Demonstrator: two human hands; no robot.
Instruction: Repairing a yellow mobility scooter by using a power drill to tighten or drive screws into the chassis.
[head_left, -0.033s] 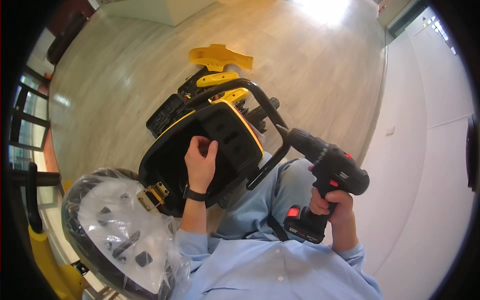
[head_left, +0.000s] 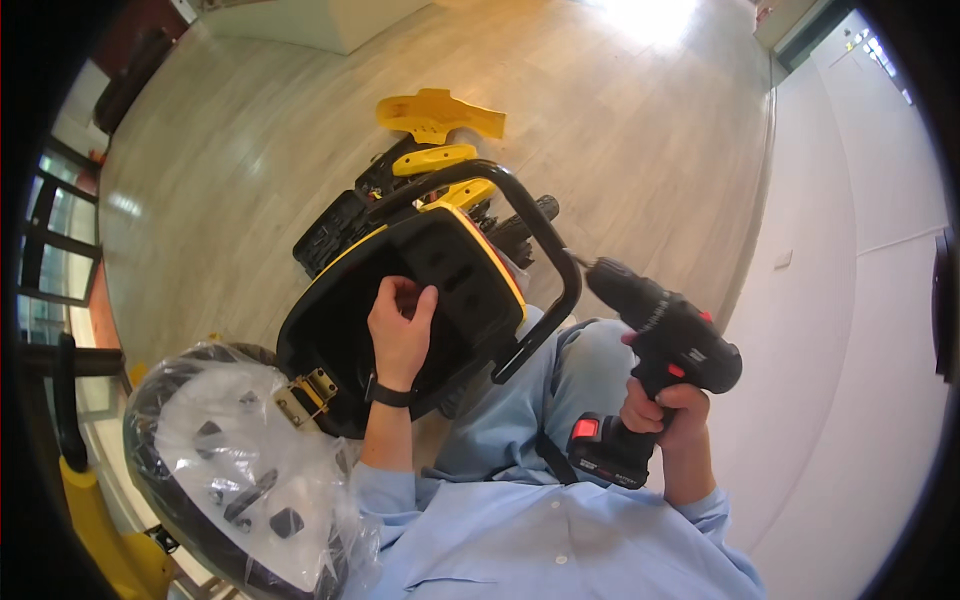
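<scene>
A black shell with a yellow rim lies tilted across my lap, with a black tubular bar looped around its far side. My left hand rests on the shell's black surface with its fingers curled into a recess. A black watch is on that wrist. My right hand grips the handle of a black and red cordless drill. The drill's bit points up-left and its tip sits close to the tubular bar.
A loose yellow plastic part lies on the wooden floor beyond the shell. A black wheel wrapped in clear plastic sits at my lower left, beside a brass bracket. A white wall runs along the right and a black railing along the left.
</scene>
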